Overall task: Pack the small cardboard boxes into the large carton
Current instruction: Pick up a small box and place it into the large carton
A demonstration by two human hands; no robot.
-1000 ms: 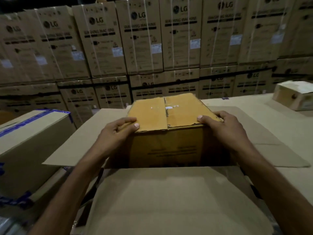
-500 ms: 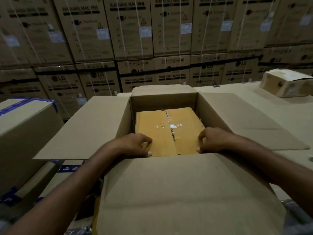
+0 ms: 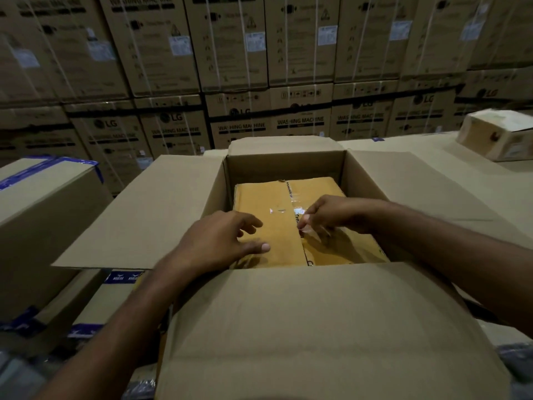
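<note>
The small yellow-brown cardboard box (image 3: pixel 282 197) lies inside the large open brown cardboard carton (image 3: pixel 285 161), below its rim. The left hand (image 3: pixel 222 241) rests on the box top with fingers loosely spread, holding nothing. The right hand (image 3: pixel 331 212) has bent fingers at the taped middle seam; I cannot tell if they pinch anything.

Both forearms bare, reaching forward and down, converging. Left hand (image 3: pixel 227 241) palm down, fingers spread and slightly bent, thumb out flat. Right hand (image 3: pixel 331 215) fingers bunched, tips pointing down-left; blurred, can't tell if pinching anything.
</note>
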